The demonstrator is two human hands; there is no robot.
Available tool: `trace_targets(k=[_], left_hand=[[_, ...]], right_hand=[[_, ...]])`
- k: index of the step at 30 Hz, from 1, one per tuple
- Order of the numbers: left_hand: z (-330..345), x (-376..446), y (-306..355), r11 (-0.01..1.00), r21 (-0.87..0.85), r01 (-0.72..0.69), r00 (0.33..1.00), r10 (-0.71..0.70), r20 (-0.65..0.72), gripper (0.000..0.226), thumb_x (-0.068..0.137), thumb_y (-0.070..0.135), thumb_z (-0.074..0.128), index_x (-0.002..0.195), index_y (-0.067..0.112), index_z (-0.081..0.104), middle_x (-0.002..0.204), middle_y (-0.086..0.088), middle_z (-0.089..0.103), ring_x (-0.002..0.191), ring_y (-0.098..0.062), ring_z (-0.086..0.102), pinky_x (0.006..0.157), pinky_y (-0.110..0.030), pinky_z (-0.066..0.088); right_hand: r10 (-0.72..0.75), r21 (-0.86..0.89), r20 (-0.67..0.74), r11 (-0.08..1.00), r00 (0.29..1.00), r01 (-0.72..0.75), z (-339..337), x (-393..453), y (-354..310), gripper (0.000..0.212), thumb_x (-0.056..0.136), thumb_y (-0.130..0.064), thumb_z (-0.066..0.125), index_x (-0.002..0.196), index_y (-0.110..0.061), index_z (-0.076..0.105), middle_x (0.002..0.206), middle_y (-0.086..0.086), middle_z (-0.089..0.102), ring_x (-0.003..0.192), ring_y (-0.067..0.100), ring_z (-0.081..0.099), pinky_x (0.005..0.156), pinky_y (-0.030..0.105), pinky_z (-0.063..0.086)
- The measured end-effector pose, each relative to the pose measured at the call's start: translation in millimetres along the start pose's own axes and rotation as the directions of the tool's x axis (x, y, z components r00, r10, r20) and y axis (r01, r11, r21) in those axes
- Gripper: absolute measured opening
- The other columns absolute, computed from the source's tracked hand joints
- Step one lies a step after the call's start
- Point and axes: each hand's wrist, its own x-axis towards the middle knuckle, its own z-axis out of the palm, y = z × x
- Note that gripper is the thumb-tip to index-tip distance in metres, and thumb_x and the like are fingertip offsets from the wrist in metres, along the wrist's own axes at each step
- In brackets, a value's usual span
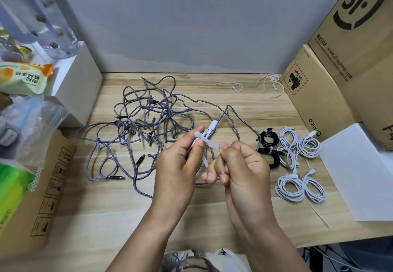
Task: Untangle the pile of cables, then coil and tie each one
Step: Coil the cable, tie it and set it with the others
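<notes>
Both hands meet above the bench (119, 208): left hand (177, 166) grips the white cable (209, 130), right hand (240, 165) pinches its tie (209, 143).

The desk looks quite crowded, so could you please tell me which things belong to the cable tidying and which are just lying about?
Part of the job:
- tangled grey cables
- white cable and cable tie in both hands: left hand, right hand
- coiled white cables
- coiled black cables
- spare ties

Lying about:
- cardboard boxes
- snack packet
- plastic bottle
- zip bag
</notes>
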Motion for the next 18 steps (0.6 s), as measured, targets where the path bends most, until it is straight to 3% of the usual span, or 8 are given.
trace_targets(k=[4,8,12,15,18], left_hand=[[0.3,0.2,-1.7,1.000,-0.008,0.006,1.000,-0.006,-0.007,0.020,0.084,0.033,0.051,0.096,0.044,0.063,0.077,0.022,0.063,0.064,-0.003,0.047,0.055,-0.025,0.038],[0.4,-0.5,-3.3,1.000,-0.005,-0.001,1.000,0.001,-0.005,0.021,0.084,0.034,0.050,0.095,0.047,0.063,0.075,0.007,0.060,0.056,-0.008,0.039,0.050,-0.027,0.030],[-0.1,-0.9,-3.3,1.000,0.018,-0.010,1.000,0.010,-0.003,0.022,0.084,0.033,0.050,0.096,0.046,0.062,0.057,0.007,0.051,0.051,-0.006,0.033,0.046,-0.025,0.027],[-0.4,-0.3,-4.3,0.999,0.045,-0.018,1.000,0.017,0.007,0.023,0.083,0.034,0.050,0.094,0.050,0.061,0.072,0.002,0.060,0.052,-0.008,0.036,0.046,-0.027,0.030],[-0.3,0.8,-6.0,0.996,0.080,-0.037,0.999,0.037,0.012,0.024,0.083,0.034,0.051,0.092,0.054,0.061,0.080,0.010,0.057,0.061,-0.008,0.049,0.051,-0.036,0.044]], right_hand=[[0.001,-0.020,-0.004,1.000,1.000,-0.001,-0.2,0.5,-0.3,0.036,0.075,-0.018,0.052,0.041,-0.023,0.042,0.036,-0.001,0.035,0.036,0.015,0.046,0.048,0.025,0.042],[0.000,-0.034,-0.006,0.999,1.000,-0.001,-0.2,0.1,-0.1,0.037,0.076,-0.016,0.051,0.040,-0.022,0.043,0.036,-0.001,0.035,0.037,0.015,0.046,0.049,0.025,0.043],[0.009,-0.050,-0.024,0.999,1.000,-0.010,-0.4,-0.6,-0.5,0.057,0.092,0.001,0.047,0.039,-0.021,0.043,0.036,0.000,0.036,0.037,0.015,0.045,0.050,0.027,0.044],[0.025,-0.025,-0.026,0.999,0.999,-0.025,0.4,-1.0,-1.6,0.057,0.092,0.002,0.044,0.040,-0.022,0.043,0.036,0.000,0.035,0.037,0.015,0.044,0.051,0.030,0.044],[0.037,-0.004,-0.028,0.999,0.999,-0.037,-0.1,-0.2,-0.9,0.056,0.092,-0.001,0.045,0.040,-0.022,0.043,0.037,0.001,0.035,0.036,0.015,0.044,0.050,0.028,0.045]])
